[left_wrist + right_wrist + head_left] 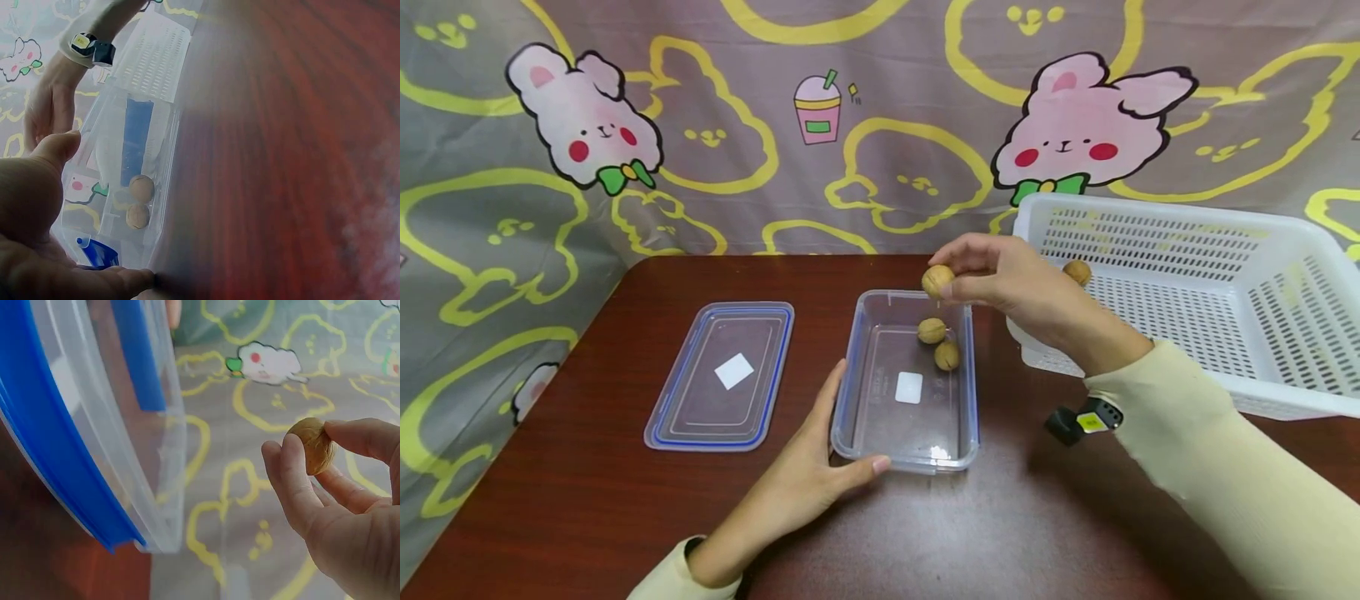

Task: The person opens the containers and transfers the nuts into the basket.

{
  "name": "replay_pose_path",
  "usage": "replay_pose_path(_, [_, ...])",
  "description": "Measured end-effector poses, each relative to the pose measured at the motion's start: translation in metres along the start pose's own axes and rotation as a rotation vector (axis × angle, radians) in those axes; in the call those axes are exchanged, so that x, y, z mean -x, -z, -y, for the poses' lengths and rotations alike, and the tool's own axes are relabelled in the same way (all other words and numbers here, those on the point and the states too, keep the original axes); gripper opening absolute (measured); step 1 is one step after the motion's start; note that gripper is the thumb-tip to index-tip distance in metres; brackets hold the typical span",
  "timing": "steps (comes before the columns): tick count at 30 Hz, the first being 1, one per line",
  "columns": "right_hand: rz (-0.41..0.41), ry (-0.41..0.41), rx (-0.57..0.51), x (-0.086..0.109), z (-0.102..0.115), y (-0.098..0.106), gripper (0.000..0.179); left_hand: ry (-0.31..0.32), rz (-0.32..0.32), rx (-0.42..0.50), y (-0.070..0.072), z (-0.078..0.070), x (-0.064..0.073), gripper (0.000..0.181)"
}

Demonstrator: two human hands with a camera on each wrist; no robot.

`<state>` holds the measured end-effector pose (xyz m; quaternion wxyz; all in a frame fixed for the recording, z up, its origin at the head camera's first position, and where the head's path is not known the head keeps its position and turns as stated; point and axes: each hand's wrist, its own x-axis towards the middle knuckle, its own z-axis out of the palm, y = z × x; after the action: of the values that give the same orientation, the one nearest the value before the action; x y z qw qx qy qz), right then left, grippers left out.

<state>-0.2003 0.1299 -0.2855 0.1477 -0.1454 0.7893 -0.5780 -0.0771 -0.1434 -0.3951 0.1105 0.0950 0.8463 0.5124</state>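
Your right hand pinches a walnut between thumb and fingers, raised near the far rim of the clear container. Your left hand is spread against the container's near-left corner, thumb at the near rim, fingers along the left wall. Inside the container: two walnuts, toward its right wall. Right of it: white basket, one walnut visible. Left of it: blue-edged lid, lying flat.

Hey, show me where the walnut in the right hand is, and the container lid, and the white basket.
Walnut [318, 447]: right wrist view, middle of its shell.
Container lid [711, 407]: head view, bare part of its panel.
White basket [1180, 321]: head view, its perforated floor.
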Motion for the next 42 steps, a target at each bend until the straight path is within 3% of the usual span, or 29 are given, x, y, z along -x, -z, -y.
replay_pose_path(6, [-0.061, 0.002, -0.075, 0.002, 0.006, 0.029, 0.031, -0.007, -0.001, -0.001, 0.001, 0.001, -0.001, 0.121])
replay_pose_path(13, [-0.061, 0.053, -0.420, 0.000, -0.009, 0.083, 0.026, 0.004, -0.002, -0.001, -0.001, 0.002, -0.001, 0.121])
replay_pose_path(17, [-0.069, 0.099, -0.515, 0.002, -0.023, 0.113, 0.029, -0.002, 0.001, -0.010, 0.000, 0.001, -0.001, 0.120])
replay_pose_path(24, [-0.132, 0.062, -0.714, 0.002, -0.044, 0.154, 0.036, -0.004, 0.005, -0.016, 0.002, 0.000, 0.000, 0.119])
replay_pose_path(33, [-0.123, 0.084, -0.799, 0.005, -0.064, 0.188, 0.036, -0.004, 0.006, -0.013, 0.001, 0.002, 0.000, 0.120])
replay_pose_path(42, [-0.179, 0.011, -0.830, 0.005, -0.083, 0.207, 0.039, 0.000, 0.006, -0.004, 0.001, 0.003, 0.000, 0.120])
